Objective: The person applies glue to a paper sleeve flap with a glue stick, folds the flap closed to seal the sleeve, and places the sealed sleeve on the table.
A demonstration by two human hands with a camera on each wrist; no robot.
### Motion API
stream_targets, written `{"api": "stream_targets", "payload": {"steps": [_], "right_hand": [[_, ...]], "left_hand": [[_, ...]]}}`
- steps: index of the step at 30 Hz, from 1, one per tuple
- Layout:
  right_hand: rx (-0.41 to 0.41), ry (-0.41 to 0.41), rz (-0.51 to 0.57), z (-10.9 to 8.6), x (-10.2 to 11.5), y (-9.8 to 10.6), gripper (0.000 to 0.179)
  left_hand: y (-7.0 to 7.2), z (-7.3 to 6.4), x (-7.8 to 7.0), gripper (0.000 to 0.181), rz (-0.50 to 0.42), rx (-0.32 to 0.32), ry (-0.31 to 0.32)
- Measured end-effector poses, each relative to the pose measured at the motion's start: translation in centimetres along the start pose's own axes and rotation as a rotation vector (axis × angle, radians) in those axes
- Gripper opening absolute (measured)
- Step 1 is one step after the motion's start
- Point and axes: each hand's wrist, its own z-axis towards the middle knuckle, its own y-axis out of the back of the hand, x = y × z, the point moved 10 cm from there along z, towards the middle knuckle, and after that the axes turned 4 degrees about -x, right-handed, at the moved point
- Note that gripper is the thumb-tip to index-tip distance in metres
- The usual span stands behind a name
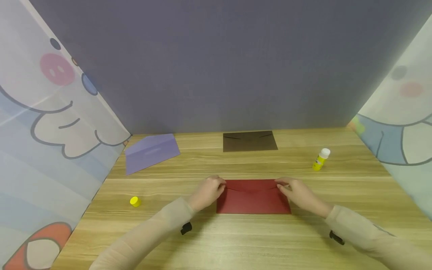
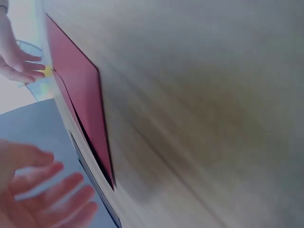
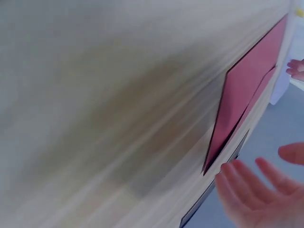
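A red envelope (image 1: pixel 254 200) lies flat on the wooden table, its flap edge on the far side. In the head view my left hand (image 1: pixel 206 192) is at its far left corner and my right hand (image 1: pixel 299 194) at its far right corner. From the left wrist, the left hand (image 2: pixel 45 197) shows loosely spread fingers, with a gap to the red paper. The right wrist view has the right hand (image 3: pixel 261 190) in a similar pose, thumb apart from the fingers, close to the envelope's corner. Neither hand appears to hold anything.
Farther back lies a dark brown envelope (image 1: pixel 250 142). A purple envelope (image 1: pixel 152 153) with its flap raised is at the back left. A glue stick (image 1: pixel 321 159) with a white end stands at the right, and a yellow cap (image 1: pixel 135 201) at the left. A grey panel (image 1: pixel 216 75) borders the table's back.
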Motion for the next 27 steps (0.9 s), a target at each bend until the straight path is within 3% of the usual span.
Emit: {"api": "stream_targets", "payload": {"steps": [7, 12, 20, 27], "right_hand": [[0.002, -0.134, 0.262, -1.3, -0.8, 0.6, 0.037], [0.059, -0.273, 0.394, -2.2, -1.7, 0.2, 0.043], [0.096, -0.445, 0.491, -3.2, -2.8, -0.4, 0.046], [0.150, -0.512, 0.597, -3.5, -3.1, -1.2, 0.048]], "left_hand": [[-0.1, -1.7, 2.9, 0.031, -0.428, 0.000, 0.394], [-1.1, -2.8, 3.8, 0.040, -0.640, 0.047, 0.591], [-2.5, -4.2, 4.4, 0.046, -0.864, 0.068, 0.787], [-3.4, -4.6, 4.2, 0.046, -1.060, 0.064, 0.878]]}}
